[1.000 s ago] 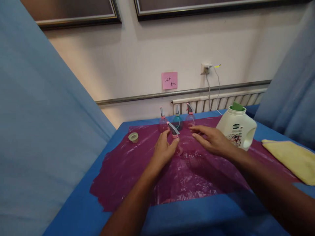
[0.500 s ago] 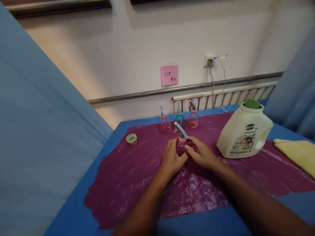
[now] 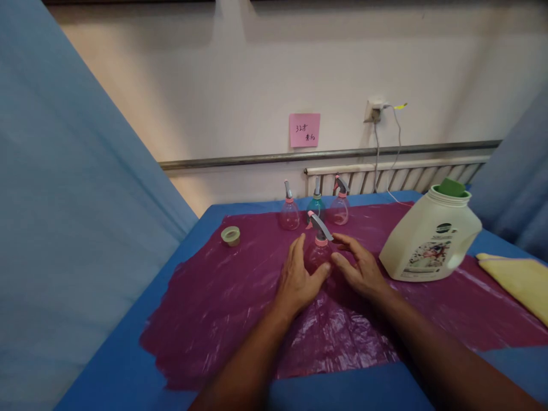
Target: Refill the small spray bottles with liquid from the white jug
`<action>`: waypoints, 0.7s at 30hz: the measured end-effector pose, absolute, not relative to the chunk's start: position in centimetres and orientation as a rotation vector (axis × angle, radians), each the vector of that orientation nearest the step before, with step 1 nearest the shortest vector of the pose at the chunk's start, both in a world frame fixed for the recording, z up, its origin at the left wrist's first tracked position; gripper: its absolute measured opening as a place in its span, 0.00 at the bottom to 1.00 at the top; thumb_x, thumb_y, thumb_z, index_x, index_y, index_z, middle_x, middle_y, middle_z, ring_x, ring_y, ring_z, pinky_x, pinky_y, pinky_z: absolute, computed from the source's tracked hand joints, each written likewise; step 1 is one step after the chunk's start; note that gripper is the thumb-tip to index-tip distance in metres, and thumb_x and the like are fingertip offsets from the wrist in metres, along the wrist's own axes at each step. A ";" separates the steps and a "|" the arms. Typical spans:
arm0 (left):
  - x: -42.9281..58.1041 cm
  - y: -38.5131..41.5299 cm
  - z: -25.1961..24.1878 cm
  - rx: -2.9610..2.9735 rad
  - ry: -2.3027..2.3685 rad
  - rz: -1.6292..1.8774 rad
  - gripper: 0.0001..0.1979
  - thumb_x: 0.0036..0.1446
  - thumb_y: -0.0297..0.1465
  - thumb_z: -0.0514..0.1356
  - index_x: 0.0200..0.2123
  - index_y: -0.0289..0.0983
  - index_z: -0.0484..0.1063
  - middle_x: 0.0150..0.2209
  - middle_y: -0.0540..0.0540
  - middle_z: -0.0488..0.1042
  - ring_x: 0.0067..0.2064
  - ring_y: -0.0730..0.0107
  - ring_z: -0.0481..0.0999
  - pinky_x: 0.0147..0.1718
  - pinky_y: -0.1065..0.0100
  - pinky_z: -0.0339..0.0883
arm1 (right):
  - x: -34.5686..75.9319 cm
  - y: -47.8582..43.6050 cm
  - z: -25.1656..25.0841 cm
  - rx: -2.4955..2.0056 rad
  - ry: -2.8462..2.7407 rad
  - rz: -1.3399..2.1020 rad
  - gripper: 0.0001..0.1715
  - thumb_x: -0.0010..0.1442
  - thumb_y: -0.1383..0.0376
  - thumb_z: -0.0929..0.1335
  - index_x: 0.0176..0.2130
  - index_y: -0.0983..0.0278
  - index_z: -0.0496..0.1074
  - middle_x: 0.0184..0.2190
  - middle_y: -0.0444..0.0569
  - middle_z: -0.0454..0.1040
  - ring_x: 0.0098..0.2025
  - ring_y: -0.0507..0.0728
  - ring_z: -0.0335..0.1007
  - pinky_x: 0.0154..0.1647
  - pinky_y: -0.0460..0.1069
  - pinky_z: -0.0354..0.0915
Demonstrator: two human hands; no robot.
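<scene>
A clear pink spray bottle [image 3: 318, 255] with a grey and pink trigger head stands upright on the purple plastic sheet [image 3: 214, 302]. On its left side is my left hand [image 3: 296, 278], fingers stretched out and the thumb crossing in front of the bottle's lower part. My right hand [image 3: 358, 267] is at the other side with its fingers spread apart. Neither hand is wrapped round the bottle; whether the left thumb touches it I cannot tell. Part of the bottle's base is hidden behind the left thumb.
Behind stand a pink spray bottle [image 3: 290, 216], a teal spray bottle [image 3: 315, 206] and another pinkish spray bottle [image 3: 341, 209]. A pale cap [image 3: 231, 235] lies left. To the right are a cream jug [image 3: 428, 240] with a green scoop [image 3: 451, 187] and a yellow cloth [image 3: 516, 277].
Both hands have loosened from around the spray bottle, and their fingers have spread away from it. The view has shifted slightly, while the other things stay where they were.
</scene>
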State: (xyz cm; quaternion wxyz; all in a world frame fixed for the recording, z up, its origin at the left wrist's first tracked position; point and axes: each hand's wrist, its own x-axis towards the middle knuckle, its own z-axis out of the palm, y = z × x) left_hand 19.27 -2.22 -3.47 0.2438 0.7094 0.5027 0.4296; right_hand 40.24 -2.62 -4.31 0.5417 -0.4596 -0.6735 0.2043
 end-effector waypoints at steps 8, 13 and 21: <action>18.4 -3.6 -0.7 1.911 1.362 1.596 0.10 0.71 0.42 0.66 0.47 0.44 0.72 0.44 0.46 0.77 0.45 0.62 0.79 0.50 0.61 0.73 | 41.2 -3.8 -2.5 -1.140 -1.458 0.263 0.14 0.74 0.50 0.72 0.47 0.57 0.78 0.39 0.49 0.83 0.39 0.61 0.79 0.44 0.55 0.74; 18.8 -4.6 0.0 1.764 1.290 1.410 0.28 0.76 0.55 0.57 0.29 0.43 0.61 0.26 0.54 0.61 0.29 0.69 0.61 0.31 0.65 0.57 | 39.5 -4.9 -0.9 -1.283 -1.627 0.468 0.34 0.76 0.40 0.67 0.26 0.57 0.64 0.22 0.42 0.66 0.26 0.55 0.60 0.31 0.52 0.55; 19.3 -4.5 -0.3 1.643 1.288 1.127 0.40 0.73 0.69 0.39 0.22 0.44 0.52 0.21 0.53 0.53 0.25 0.68 0.54 0.27 0.60 0.46 | 38.8 -4.7 -0.6 -1.264 -1.580 0.988 0.45 0.75 0.27 0.53 0.23 0.56 0.54 0.20 0.42 0.55 0.25 0.53 0.49 0.29 0.53 0.46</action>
